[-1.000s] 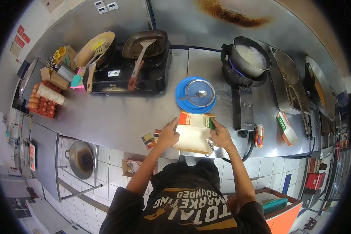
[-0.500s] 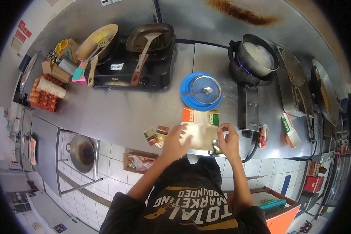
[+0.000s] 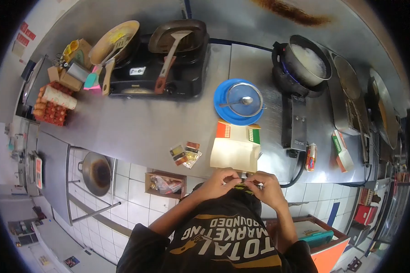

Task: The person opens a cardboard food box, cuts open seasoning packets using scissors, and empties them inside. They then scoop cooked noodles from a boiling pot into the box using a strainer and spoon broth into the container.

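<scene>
Both hands are close together at the counter's front edge, just below an unfolded cardboard box (image 3: 235, 154). My left hand (image 3: 219, 184) and my right hand (image 3: 265, 187) pinch a small dark packet (image 3: 244, 182), mostly hidden by the fingers. Behind the box sits a blue plate (image 3: 222, 111) bearing a strainer with a spoon (image 3: 245, 101) in it. Several small sachets (image 3: 185, 154) lie on the counter to the left of the box.
A black stove (image 3: 155, 84) holds two pans at the back left. A pot of foamy liquid (image 3: 307, 63) stands on a burner at the right. Egg trays (image 3: 54, 109) are at the far left. A red packet (image 3: 311, 157) and another carton (image 3: 342, 152) lie right.
Both hands have left the cardboard box and come together nearer the body. The small packet that lay by the box's right side is now between the fingers. The view has shifted slightly.
</scene>
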{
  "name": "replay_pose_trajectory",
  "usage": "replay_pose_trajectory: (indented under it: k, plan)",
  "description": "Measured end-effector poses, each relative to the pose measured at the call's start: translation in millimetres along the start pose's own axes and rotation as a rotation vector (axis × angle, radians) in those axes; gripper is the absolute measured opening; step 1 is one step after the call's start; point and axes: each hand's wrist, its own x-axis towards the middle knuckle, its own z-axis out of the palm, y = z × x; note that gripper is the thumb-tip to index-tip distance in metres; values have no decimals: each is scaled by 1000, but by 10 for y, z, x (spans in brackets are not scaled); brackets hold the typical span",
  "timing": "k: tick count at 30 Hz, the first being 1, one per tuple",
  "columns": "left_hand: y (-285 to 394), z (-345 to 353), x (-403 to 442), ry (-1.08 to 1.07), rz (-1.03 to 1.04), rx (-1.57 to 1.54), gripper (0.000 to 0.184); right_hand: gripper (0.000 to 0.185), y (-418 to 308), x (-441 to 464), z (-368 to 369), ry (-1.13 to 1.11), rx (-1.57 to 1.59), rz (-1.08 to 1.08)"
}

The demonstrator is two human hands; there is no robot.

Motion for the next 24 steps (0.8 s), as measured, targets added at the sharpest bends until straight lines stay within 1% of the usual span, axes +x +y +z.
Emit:
replay_pose_trajectory:
  k: [1,2,4,5,6,8,9,11,12,13,14,15,16,17,18,20,21,23,24]
  plan:
    - [0,73,6,25,31,53,15,11,-9,-77,-41,70,-74,53]
    - [-31,151,12,11,34,42,15,11,50,-162,-82,77,-82,67]
    - [-147,318,20,12,152,399,15,7,184,-331,-190,369,-460,104]
    - [-212,396,27,-27,176,529,16,4,218,-399,-231,452,-347,135]
    - [-286,470,60,-33,178,515,16,4,270,-465,-264,449,-359,145]
    - [-428,624,110,-229,100,803,34,4,418,-592,-315,520,43,200]
    - [-473,699,127,-225,102,796,34,5,463,-625,-363,532,-288,166]
    - [-540,839,172,-274,-86,974,55,6,492,-673,-440,525,-300,167]
    - [-573,902,181,-269,-83,973,55,7,507,-705,-470,517,-305,172]
    - [-603,961,188,-207,-92,990,60,9,534,-732,-495,514,-242,197]
    - [-631,1025,196,-144,-102,1007,66,9,572,-759,-523,515,-243,189]
    - [-642,1098,185,-138,-105,1009,66,9,610,-799,-545,510,-268,208]
    - [-651,1168,177,-121,-65,1028,66,10,657,-839,-571,506,-291,225]
    - [-666,1221,187,-104,-23,1050,67,9,724,-885,-595,497,-286,189]
    - [-643,1273,198,-101,-27,1056,67,9,767,-921,-619,495,-280,184]
    - [-609,1407,225,-42,115,1054,60,8,850,-1019,-664,472,-247,172]
    - [-657,1483,243,-42,115,1057,60,8,901,-1068,-690,473,-244,171]
    - [-801,1597,295,127,97,1032,50,8,1002,-1142,-724,450,-216,176]
    - [-748,1643,316,127,96,1039,50,8,1037,-1169,-737,452,-210,174]
